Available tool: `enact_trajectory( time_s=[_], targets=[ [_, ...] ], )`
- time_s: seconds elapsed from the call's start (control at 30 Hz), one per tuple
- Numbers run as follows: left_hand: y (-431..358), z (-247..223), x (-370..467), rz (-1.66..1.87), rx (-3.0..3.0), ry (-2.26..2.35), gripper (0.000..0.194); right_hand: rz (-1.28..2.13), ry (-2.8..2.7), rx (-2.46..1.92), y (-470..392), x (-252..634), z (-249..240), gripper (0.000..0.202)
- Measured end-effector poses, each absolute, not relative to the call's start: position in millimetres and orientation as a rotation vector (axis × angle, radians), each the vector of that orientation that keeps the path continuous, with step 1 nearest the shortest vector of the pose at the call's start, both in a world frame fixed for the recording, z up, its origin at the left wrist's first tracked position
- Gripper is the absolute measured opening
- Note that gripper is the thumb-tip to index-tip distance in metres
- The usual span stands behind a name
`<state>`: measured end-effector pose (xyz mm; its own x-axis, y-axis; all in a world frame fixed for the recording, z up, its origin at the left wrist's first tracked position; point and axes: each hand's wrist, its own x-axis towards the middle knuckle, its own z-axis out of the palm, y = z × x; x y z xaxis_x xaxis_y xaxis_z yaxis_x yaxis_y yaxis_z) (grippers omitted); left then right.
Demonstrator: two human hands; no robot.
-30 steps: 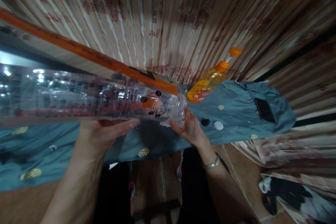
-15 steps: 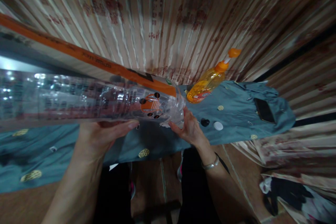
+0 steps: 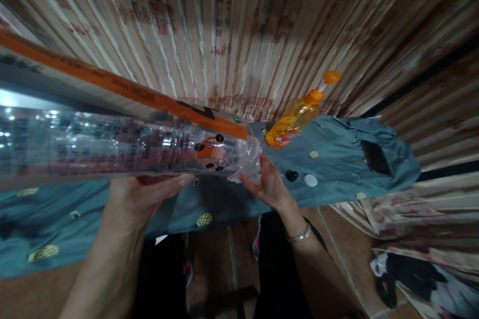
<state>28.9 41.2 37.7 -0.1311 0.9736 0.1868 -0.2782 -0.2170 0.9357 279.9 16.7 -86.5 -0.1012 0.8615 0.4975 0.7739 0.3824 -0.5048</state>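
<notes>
A long clear plastic package (image 3: 164,144) with an orange band and orange-and-black print stretches from the left edge to the middle of the head view. Clear ridged shapes show inside it, possibly stacked plastic cups. My left hand (image 3: 149,192) holds the package from underneath, thumb along its near side and fingers hidden behind it. At the package's crumpled right end, my right hand (image 3: 267,182) grips the loose plastic between thumb and fingers. Just beyond that hand stands a bottle of yellow-orange liquid (image 3: 294,122) with an orange pump top.
A blue-green cloth with yellow patterned spots (image 3: 337,134) covers the narrow table. On it lie a black round object (image 3: 292,175), a white disc (image 3: 310,180) and a dark phone (image 3: 376,158). Pleated curtains (image 3: 239,35) hang behind. Dark and white cloth items (image 3: 422,274) lie at lower right.
The package has shifted slightly left and its left part sits a little lower. Both hands keep their hold on it, the left having moved slightly left too.
</notes>
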Motion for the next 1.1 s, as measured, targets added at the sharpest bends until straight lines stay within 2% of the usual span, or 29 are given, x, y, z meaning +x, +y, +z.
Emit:
enact_trajectory(
  time_s=[0.3,0.37,0.53,0.67,0.83,1.1],
  targets=[
    [41.2,39.0,30.6,1.553,1.019,0.916,0.087,0.068,-1.920,-1.397,17.1,278.1,-89.1,0.102],
    [42.1,37.1,28.4,1.561,1.012,0.897,0.080,0.084,-1.927,-1.401,16.9,278.2,-87.4,0.102],
    [45.5,29.0,20.7,1.542,1.054,0.812,0.049,0.134,-1.914,-1.400,17.2,277.3,-84.4,0.105],
    [48.8,23.8,16.4,1.573,1.026,0.821,0.060,0.162,-1.894,-1.401,17.3,276.0,-83.4,0.103],
    [49.2,22.8,16.1,1.582,1.044,0.829,0.050,0.216,-1.891,-1.438,16.7,275.5,-80.9,0.103],
    [48.8,22.4,14.7,1.544,1.078,0.816,0.044,0.233,-1.893,-1.427,17.6,276.2,-81.7,0.101]
  ],
)
